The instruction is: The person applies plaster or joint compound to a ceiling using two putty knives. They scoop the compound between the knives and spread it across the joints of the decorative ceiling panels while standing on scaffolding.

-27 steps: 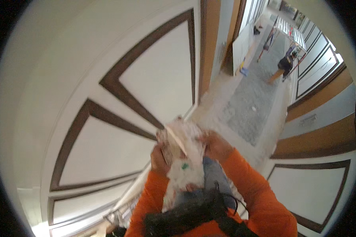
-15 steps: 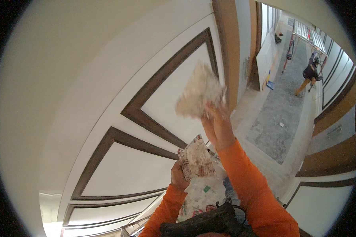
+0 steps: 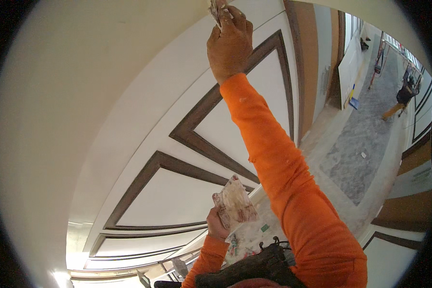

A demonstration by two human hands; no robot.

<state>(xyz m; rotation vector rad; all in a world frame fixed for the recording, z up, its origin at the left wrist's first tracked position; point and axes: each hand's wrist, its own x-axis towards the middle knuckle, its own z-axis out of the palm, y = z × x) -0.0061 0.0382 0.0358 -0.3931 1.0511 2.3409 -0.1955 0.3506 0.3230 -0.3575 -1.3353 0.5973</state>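
Observation:
My right hand [image 3: 230, 50] is stretched far up and closed on a plaster-smeared spreader [image 3: 215, 13]. The spreader is seen nearly edge-on, against the smooth cream surface [image 3: 105, 62] overhead; whether it touches that surface is hard to tell. Low in the middle, my left hand [image 3: 218, 225] grips the edge of a flat, roughly rectangular plate [image 3: 236, 204]. Pale filler and reddish-brown stains cover the plate. Both arms wear orange sleeves.
White wall panels [image 3: 247, 105] with dark brown mouldings stand beside me. Down the corridor, a co-worker [image 3: 405, 91] is near a scaffold [image 3: 403, 53]. A white board [image 3: 350, 72] leans by a blue-headed, yellow-handled tool [image 3: 354, 102]. A dark strap bundle [image 3: 252, 266] hangs below me.
My right hand has risen up and left with the spreader, from in front of the panels to the overhead surface. My left hand still holds the plate. The view has shifted slightly.

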